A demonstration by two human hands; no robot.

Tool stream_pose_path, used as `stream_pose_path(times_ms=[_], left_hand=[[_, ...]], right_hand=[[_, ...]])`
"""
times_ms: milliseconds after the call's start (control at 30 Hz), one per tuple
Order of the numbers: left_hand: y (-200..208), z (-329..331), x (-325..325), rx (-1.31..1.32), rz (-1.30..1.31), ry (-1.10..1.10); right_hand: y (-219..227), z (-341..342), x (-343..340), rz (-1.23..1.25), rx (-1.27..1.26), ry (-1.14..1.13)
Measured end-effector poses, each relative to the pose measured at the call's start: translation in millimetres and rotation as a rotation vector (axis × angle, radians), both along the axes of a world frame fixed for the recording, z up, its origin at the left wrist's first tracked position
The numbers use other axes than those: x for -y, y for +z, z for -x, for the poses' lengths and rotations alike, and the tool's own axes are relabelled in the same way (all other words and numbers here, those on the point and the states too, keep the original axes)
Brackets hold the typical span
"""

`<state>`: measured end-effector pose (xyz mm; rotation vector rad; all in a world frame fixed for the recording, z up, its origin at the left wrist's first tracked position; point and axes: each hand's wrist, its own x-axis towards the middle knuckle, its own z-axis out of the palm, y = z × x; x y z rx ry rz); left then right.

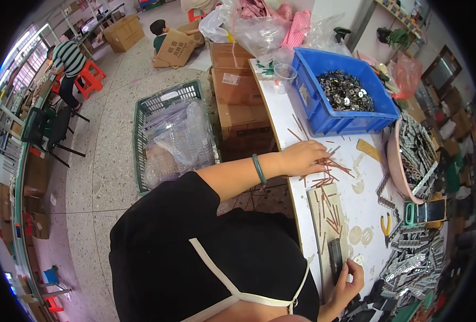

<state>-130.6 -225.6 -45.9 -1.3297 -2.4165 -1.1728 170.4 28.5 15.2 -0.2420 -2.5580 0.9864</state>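
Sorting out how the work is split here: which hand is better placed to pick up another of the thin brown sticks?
Left. The left hand already rests on the pile of thin brown sticks, while the right hand is busy at the dark block, apart from the pile.

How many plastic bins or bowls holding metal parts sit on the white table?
2: a blue bin at the table's far end, and a pink bowl just nearer; others may be hidden.

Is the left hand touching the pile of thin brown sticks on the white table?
Touching. The head view shows the left hand with fingers resting on the pile of thin brown sticks.
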Motion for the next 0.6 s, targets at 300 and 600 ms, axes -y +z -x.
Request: stream_pose_path(times_ms=[300,600], left_hand=[[2,-8,8,-0.054,0.061,0.133],[4,-1,-5,-0.082,-0.024,-0.029]], right_hand=[[1,0,1,-0.017,0.008,0.000],[4,-7,-5,-0.041,0.027,-0.012]])
